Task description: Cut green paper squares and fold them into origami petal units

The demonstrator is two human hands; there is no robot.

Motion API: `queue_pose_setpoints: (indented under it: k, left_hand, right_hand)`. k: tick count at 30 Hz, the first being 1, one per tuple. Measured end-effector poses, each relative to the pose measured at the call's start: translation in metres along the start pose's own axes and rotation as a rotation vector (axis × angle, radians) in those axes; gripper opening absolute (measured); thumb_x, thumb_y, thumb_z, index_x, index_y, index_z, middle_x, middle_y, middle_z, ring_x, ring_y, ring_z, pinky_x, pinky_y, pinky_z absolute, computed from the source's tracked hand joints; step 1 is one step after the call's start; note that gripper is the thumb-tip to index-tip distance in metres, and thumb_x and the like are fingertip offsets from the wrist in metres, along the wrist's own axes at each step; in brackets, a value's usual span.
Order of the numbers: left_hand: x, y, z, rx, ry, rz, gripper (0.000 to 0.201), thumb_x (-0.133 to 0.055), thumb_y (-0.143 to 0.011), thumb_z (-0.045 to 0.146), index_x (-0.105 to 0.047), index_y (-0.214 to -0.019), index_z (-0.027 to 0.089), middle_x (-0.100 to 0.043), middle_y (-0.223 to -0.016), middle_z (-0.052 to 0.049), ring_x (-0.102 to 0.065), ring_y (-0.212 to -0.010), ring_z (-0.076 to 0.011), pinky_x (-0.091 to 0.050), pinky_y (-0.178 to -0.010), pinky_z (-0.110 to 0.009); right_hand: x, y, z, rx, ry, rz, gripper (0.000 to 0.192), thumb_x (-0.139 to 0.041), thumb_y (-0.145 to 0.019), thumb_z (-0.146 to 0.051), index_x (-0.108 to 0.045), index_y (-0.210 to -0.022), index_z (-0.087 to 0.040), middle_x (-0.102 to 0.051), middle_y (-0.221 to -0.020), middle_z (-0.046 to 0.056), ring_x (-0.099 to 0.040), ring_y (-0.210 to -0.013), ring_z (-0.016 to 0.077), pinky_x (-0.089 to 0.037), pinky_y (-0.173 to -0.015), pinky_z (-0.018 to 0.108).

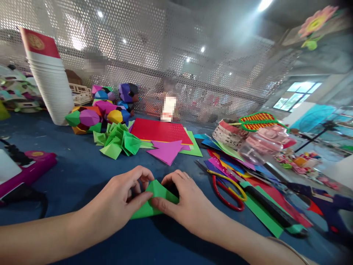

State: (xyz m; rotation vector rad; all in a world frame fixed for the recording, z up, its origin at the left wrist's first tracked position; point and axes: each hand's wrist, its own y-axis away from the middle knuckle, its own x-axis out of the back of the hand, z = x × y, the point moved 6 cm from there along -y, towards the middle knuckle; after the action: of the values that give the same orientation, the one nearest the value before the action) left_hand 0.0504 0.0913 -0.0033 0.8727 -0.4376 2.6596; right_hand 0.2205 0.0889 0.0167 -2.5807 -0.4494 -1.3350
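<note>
A sheet of green paper (146,210), partly folded with a raised point at its top, is between my two hands just above the blue table. My left hand (125,195) pinches its left side, thumb on the near face and fingers curled behind. On the right side, my right hand (183,197) grips the paper the same way, thumb pressed near the middle. Some of the fingers behind the paper are hidden. Beyond them lie folded green paper pieces (121,140), a purple paper piece (167,151) and a red sheet (161,130).
Scissors (227,189) with red and yellow handles, a black-and-green cutter (271,208) and coloured papers (264,217) lie to the right. A purple power strip (33,169) with cables is at left. Stacked paper cups (51,84) and folded paper balls (91,119) stand behind.
</note>
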Motion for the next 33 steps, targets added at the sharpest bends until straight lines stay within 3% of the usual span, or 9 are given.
queue_pose_setpoints:
  k: [6,10,14,18,22,24,29,33]
  left_hand:
    - [0.002,0.002,0.003,-0.029,0.000,0.015,0.016,-0.060,-0.093,0.033,-0.058,-0.107,0.025,-0.060,-0.081,0.004,-0.052,-0.061,-0.0120,-0.040,-0.054,-0.023]
    - [0.009,0.003,0.009,-0.105,-0.051,0.080,0.032,-0.066,-0.092,0.037,-0.057,-0.120,0.026,-0.064,-0.103,-0.001,-0.059,-0.079,-0.0165,-0.050,-0.072,-0.028]
    - [0.004,0.000,0.015,-0.087,0.084,-0.067,0.042,-0.064,-0.094,0.044,-0.056,-0.133,0.027,-0.068,-0.121,-0.003,-0.064,-0.102,-0.0211,-0.052,-0.089,-0.031]
    - [0.001,0.001,0.022,-0.077,0.154,-0.183,0.029,-0.062,-0.095,0.039,-0.067,-0.118,0.024,-0.074,-0.109,-0.001,-0.066,-0.104,-0.0222,-0.051,-0.091,-0.029]
    - [-0.001,0.004,0.022,-0.116,0.001,-0.192,0.011,-0.065,-0.087,0.029,-0.070,-0.092,0.020,-0.066,-0.080,0.003,-0.057,-0.073,-0.0151,-0.045,-0.065,-0.023]
    - [-0.001,0.003,0.020,-0.133,-0.028,-0.169,0.012,-0.063,-0.088,0.030,-0.069,-0.086,0.019,-0.062,-0.073,0.003,-0.052,-0.067,-0.0137,-0.041,-0.060,-0.022]
    - [-0.001,0.000,0.013,-0.099,0.068,-0.103,0.024,-0.056,-0.093,0.036,-0.071,-0.087,0.018,-0.065,-0.076,0.001,-0.057,-0.074,-0.0168,-0.045,-0.067,-0.024]
    - [-0.002,0.000,0.009,-0.038,0.092,-0.090,0.025,-0.057,-0.092,0.038,-0.069,-0.084,0.018,-0.060,-0.072,0.002,-0.055,-0.071,-0.0158,-0.042,-0.064,-0.024]
  right_hand:
    - [-0.007,0.004,0.007,-0.061,-0.226,0.014,0.037,-0.080,-0.082,-0.045,-0.062,-0.103,-0.021,-0.067,-0.098,0.004,-0.059,-0.094,0.0246,-0.045,-0.079,0.037]
    - [-0.011,0.005,0.006,-0.029,-0.465,0.033,0.040,-0.085,-0.076,-0.033,-0.064,-0.107,-0.021,-0.067,-0.093,0.000,-0.059,-0.086,0.0191,-0.047,-0.075,0.031]
    - [-0.009,0.006,0.000,0.010,-0.565,0.043,0.018,-0.080,-0.081,-0.033,-0.072,-0.091,-0.019,-0.069,-0.084,-0.001,-0.059,-0.081,0.0178,-0.047,-0.075,0.030]
    - [-0.003,0.007,-0.003,0.025,-0.561,0.106,0.009,-0.076,-0.082,-0.027,-0.074,-0.084,-0.019,-0.070,-0.080,-0.001,-0.060,-0.079,0.0177,-0.046,-0.075,0.029]
    - [0.002,0.006,-0.001,0.038,-0.570,0.180,0.007,-0.074,-0.081,-0.025,-0.071,-0.082,-0.019,-0.067,-0.075,-0.002,-0.058,-0.075,0.0160,-0.046,-0.072,0.027]
    - [0.003,0.006,-0.002,0.054,-0.573,0.194,0.008,-0.073,-0.081,-0.025,-0.069,-0.083,-0.019,-0.065,-0.076,-0.002,-0.057,-0.074,0.0153,-0.045,-0.072,0.027]
    - [0.004,0.009,-0.008,0.101,-0.519,0.175,0.020,-0.073,-0.087,-0.037,-0.066,-0.094,-0.020,-0.062,-0.082,-0.002,-0.053,-0.077,0.0143,-0.042,-0.070,0.025]
    - [0.004,0.007,-0.003,0.064,-0.510,0.168,0.035,-0.073,-0.086,-0.051,-0.061,-0.081,-0.018,-0.051,-0.070,-0.005,-0.043,-0.068,0.0125,-0.036,-0.061,0.025]
